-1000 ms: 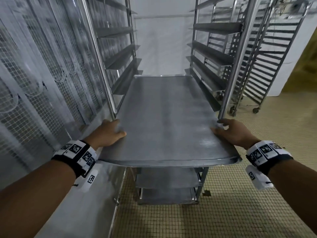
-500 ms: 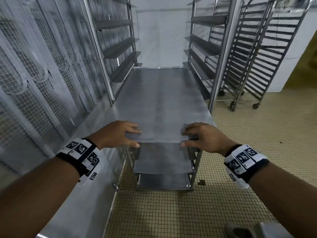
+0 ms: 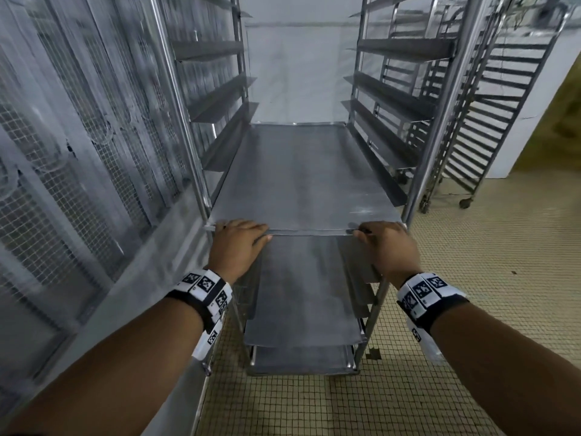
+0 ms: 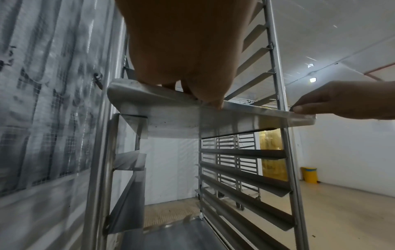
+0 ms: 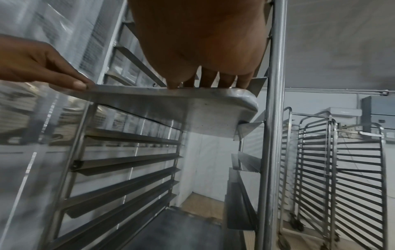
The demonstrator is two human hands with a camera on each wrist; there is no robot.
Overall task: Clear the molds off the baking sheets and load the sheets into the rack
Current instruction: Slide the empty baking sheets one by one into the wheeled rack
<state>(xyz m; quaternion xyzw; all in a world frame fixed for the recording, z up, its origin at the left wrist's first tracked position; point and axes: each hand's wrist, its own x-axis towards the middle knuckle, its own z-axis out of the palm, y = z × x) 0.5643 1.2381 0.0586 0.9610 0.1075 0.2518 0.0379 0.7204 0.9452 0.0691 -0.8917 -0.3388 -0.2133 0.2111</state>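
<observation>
A bare metal baking sheet (image 3: 301,177) lies flat on a pair of runners in the steel rack (image 3: 440,121), almost fully inside. My left hand (image 3: 239,237) holds its near left corner, fingers on top and thumb against the rim. At the near right corner my right hand (image 3: 383,237) holds the rim the same way. From below, the left wrist view shows the sheet's underside (image 4: 175,121) with my left hand (image 4: 205,98) and right hand (image 4: 303,108) on its edge. In the right wrist view the right hand (image 5: 205,82) meets the sheet (image 5: 192,108). No molds are in view.
Two more sheets (image 3: 301,294) sit on lower runners of the same rack. A wire-mesh panel (image 3: 78,136) stands close on the left. Empty wheeled racks (image 3: 503,105) stand to the right on the tiled floor (image 3: 487,278). A yellow bin (image 4: 308,175) is far off.
The sheet has slid deeper into the rack until only its near edge shows at the posts. Both hands moved from the middle of that edge out to its corners.
</observation>
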